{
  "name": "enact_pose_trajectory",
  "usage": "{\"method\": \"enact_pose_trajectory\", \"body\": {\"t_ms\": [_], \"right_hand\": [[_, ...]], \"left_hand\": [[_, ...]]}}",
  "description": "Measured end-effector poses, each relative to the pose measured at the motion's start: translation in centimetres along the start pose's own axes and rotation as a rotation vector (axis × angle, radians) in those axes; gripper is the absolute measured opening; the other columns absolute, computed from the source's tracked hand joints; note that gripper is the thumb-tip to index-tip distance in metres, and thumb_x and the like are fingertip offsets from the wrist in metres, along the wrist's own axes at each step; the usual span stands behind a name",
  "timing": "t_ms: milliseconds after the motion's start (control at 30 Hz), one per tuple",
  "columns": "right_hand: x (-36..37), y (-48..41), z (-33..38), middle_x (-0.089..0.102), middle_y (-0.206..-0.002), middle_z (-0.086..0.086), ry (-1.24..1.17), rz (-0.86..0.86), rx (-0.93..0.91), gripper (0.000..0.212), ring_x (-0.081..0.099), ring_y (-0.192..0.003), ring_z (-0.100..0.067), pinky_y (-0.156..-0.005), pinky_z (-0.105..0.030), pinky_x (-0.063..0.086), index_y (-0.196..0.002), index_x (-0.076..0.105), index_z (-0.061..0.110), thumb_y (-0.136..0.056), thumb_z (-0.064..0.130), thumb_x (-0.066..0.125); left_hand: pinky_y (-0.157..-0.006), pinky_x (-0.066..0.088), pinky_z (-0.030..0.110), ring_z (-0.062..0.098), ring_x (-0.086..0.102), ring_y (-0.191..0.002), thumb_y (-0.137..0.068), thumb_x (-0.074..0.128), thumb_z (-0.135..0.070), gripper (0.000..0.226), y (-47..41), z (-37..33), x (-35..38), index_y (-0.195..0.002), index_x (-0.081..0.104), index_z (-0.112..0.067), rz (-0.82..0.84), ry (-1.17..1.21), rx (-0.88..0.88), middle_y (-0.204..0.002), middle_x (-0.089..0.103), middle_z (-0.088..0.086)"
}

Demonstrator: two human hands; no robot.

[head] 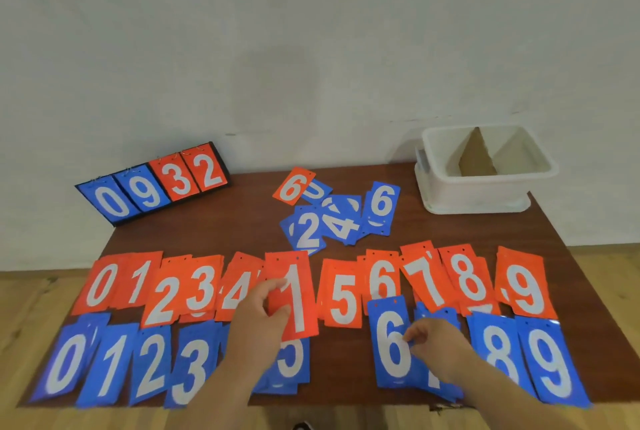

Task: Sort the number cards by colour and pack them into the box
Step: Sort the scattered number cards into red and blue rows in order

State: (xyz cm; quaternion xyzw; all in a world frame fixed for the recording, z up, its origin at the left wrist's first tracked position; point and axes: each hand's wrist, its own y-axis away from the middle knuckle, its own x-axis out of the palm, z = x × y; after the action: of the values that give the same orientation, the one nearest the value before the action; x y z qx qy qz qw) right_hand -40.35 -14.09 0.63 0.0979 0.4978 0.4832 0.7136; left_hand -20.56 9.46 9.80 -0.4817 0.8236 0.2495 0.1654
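Brown table point(242, 218), red 1 card point(300, 272) lengthwise, top away

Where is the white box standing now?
In the head view, the white box stands on the far right corner of the table, to the right of the loose pile of blue cards.

Cards point(341, 298): orange or blue, white numerals. Box point(478, 192): white, tan divider point(476, 157). Table point(540, 225): dark reddish-brown.

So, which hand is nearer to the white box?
The right. The right hand is in front of the white box, pinching the blue 6 card; the left hand is farther left, holding the red 1 card.
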Motion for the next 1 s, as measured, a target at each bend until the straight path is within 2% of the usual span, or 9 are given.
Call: {"method": "enact_pose_trajectory", "body": {"t_ms": [133,300,400,467,600,667,767,900,1000], "right_hand": [[1.7,-0.6,0.6,0.067,-0.091,0.015,0.101,-0.024,0.018,0.027,0.060,-0.076,-0.002,-0.055,-0.009,0.045,-0.085,0.061,0.038,-0.089,0.011,0.064],[1.6,-0.5,1.7,0.067,-0.104,0.011,0.163,-0.055,0.049,0.020,0.064,-0.082,-0.008,-0.072,-0.020,0.055,-0.109,0.062,0.032,-0.091,0.032,0.068],[1.4,0.3,4.8,0.060,-0.107,0.017,0.005,-0.129,-0.002,0.021,0.064,-0.086,-0.011,-0.068,-0.018,0.050,-0.112,0.065,0.030,-0.091,0.030,0.070],[1.7,0.6,7.9,0.062,-0.107,0.019,-0.124,-0.147,-0.074,0.015,0.066,-0.073,-0.014,-0.058,-0.019,0.051,-0.102,0.067,0.031,-0.089,0.028,0.073],[3.0,1.0,15.6,0.069,-0.101,0.015,-0.259,-0.136,-0.273,0.013,0.065,-0.081,-0.003,-0.066,-0.011,0.048,-0.089,0.068,0.036,-0.086,0.026,0.075],[4.0,0.9,19.4,0.069,-0.098,0.017,-0.295,-0.080,-0.328,0.013,0.066,-0.088,-0.003,-0.068,-0.014,0.048,-0.093,0.069,0.037,-0.087,0.027,0.075],[6.1,-0.1,23.8,0.073,-0.094,0.016,-0.325,0.028,-0.372,0.014,0.070,-0.088,-0.006,-0.077,-0.024,0.058,-0.097,0.070,0.034,-0.089,0.023,0.073],[8.6,-0.8,27.3,0.072,-0.095,0.013,-0.306,0.101,-0.430,0.021,0.069,-0.082,0.002,-0.071,-0.014,0.054,-0.102,0.070,0.025,-0.089,0.008,0.071],[10.1,-1.2,28.8,0.071,-0.092,0.010,-0.261,0.115,-0.478,0.024,0.068,-0.078,-0.002,-0.071,-0.018,0.053,-0.097,0.070,0.029,-0.085,0.007,0.071]], "left_hand": [[-0.055,0.050,0.010,-0.003,0.059,-0.089,-0.095,0.066,-0.011,0.040,-1.6,1.0,-0.4,-0.127,0.060,-0.035,0.092,-0.056,-0.021,-0.121,0.054,-0.014],[-0.070,0.059,0.022,0.002,0.066,-0.093,-0.094,0.068,-0.016,0.043,-3.6,1.7,-0.8,-0.127,0.058,-0.041,0.179,-0.075,0.022,-0.121,0.059,-0.017],[-0.085,0.060,0.031,0.007,0.061,-0.112,-0.094,0.068,-0.018,0.045,-4.2,2.2,-1.7,-0.130,0.057,-0.042,0.212,-0.057,0.046,-0.125,0.058,-0.018],[-0.089,0.059,0.034,0.008,0.060,-0.115,-0.094,0.068,-0.018,0.045,-4.6,2.7,-2.7,-0.129,0.058,-0.043,0.215,-0.037,0.039,-0.126,0.058,-0.018],[-0.064,0.049,0.007,-0.007,0.060,-0.095,-0.098,0.062,-0.016,0.038,-4.9,3.6,-5.4,-0.121,0.057,-0.046,0.173,-0.032,0.045,-0.116,0.053,-0.022],[-0.065,0.046,0.007,-0.006,0.056,-0.102,-0.098,0.061,-0.016,0.037,-5.0,4.4,-6.8,-0.119,0.058,-0.047,0.130,-0.019,0.055,-0.120,0.053,-0.022],[-0.065,0.055,0.015,-0.013,0.059,-0.083,-0.098,0.061,-0.017,0.035,-5.1,5.8,-9.1,-0.114,0.061,-0.048,0.077,0.030,0.028,-0.117,0.054,-0.028],[-0.073,0.048,0.012,-0.006,0.055,-0.099,-0.098,0.061,-0.016,0.030,-4.2,7.6,-11.5,-0.112,0.063,-0.043,0.017,0.045,-0.014,-0.113,0.055,-0.028],[-0.073,0.047,0.010,-0.003,0.056,-0.101,-0.097,0.062,-0.014,0.030,-3.4,8.9,-12.9,-0.107,0.063,-0.043,-0.040,0.049,-0.052,-0.112,0.059,-0.024]]}}
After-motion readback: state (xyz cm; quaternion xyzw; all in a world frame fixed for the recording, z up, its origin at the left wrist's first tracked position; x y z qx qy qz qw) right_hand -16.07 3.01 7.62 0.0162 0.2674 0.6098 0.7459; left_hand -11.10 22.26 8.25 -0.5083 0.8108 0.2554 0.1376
